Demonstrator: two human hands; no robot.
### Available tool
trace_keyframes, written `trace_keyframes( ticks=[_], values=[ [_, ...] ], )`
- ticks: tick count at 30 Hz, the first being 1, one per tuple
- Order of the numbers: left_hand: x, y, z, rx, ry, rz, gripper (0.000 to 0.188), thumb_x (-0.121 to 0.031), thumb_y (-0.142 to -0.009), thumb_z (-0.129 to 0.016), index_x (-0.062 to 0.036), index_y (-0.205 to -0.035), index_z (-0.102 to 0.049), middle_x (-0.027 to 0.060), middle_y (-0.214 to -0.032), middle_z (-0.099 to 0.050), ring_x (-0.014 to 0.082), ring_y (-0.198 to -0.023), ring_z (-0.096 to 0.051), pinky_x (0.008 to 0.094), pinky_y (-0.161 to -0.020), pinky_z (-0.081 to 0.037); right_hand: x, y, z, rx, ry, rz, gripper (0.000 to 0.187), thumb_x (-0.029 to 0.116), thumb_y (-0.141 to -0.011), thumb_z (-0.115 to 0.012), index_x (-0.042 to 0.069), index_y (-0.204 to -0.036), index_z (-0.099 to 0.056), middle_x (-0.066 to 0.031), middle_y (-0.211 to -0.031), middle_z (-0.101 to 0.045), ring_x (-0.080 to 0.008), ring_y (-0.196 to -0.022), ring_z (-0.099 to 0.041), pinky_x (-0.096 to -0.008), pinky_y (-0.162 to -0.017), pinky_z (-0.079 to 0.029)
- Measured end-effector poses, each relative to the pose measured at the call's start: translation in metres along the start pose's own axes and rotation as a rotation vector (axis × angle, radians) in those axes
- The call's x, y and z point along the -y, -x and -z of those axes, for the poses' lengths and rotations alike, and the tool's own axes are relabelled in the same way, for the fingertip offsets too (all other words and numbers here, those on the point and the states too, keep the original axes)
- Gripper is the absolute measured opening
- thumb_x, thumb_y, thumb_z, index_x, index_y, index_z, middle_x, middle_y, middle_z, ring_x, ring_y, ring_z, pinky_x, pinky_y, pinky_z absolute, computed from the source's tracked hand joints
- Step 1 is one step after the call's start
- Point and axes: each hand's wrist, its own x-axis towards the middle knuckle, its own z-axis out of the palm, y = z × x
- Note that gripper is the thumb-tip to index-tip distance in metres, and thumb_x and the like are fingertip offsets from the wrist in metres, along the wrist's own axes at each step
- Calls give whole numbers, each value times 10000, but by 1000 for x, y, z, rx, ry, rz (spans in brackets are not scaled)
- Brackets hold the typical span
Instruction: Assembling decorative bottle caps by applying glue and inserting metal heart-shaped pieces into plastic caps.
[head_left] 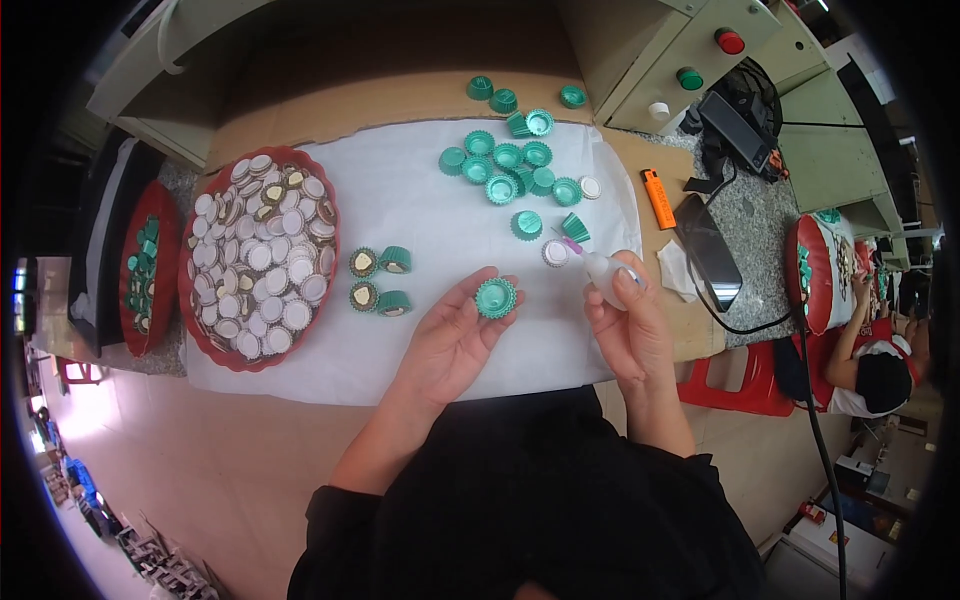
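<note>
My left hand point(442, 338) grips a green fluted cup point(496, 297) between thumb and fingers, its hollow side facing up. My right hand point(640, 335) is closed around a small translucent squeeze bottle point(601, 274), whose thin purple tip points up and left, away from the cup. Just beyond that tip lies a white round disc point(554, 253). Several loose green cups point(507, 156) are scattered at the far side of the white sheet point(420, 200). Left of my left hand, several green cups with pale gold inserts point(363, 263) form a small group, some lying on their sides.
A red scalloped tray point(262, 366) heaped with white discs stands at left, with another red tray point(128, 300) beyond it. An orange lighter point(657, 198), phone point(708, 250) and black cable are at right. A control box point(655, 65) stands at the back; another person point(870, 375) sits far right.
</note>
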Motion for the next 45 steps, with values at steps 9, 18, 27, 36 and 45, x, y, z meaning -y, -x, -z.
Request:
trace_keyframes(
  ticks=[9,18,27,36,45],
  values=[
    [-3,-1,6,11,92,65,360,-140,-881,-397,45,-1182,-330,174,-1111,-455,288,-1078,-436,314,-922,-385,-11,11,-15,-18,461,301,247,44,-757,-594,25,-943,-432,-51,-796,-520,-104,-654,-501,-208,-587,-409],
    [-4,0,1,7,61,50,375,-151,-883,-395,43,-1195,-325,178,-1141,-443,245,-1046,-461,299,-902,-397,-23,15,-10,154,1100,617,262,48,-729,-618,-5,-918,-445,-94,-816,-450,-159,-717,-455,-239,-624,-374],
    [-3,-2,3,16,54,53,389,-160,-881,-402,52,-1198,-323,181,-1137,-450,253,-1029,-474,292,-894,-405,-24,11,-10,166,1159,670,272,75,-722,-633,10,-915,-453,-105,-793,-469,-191,-689,-465,-255,-600,-378],
    [-2,-1,2,-4,22,50,396,-160,-875,-416,51,-1197,-322,180,-1137,-449,255,-1047,-464,295,-896,-403,-22,12,-7,169,1151,674,267,71,-716,-639,7,-904,-460,-101,-789,-469,-185,-686,-465,-250,-597,-376],
    [-1,-1,3,8,22,37,386,-160,-872,-424,38,-1192,-334,173,-1125,-457,259,-1045,-465,297,-898,-400,-24,13,-7,144,1139,665,261,62,-713,-638,3,-895,-461,-101,-782,-469,-186,-681,-466,-252,-597,-378]
  ],
)
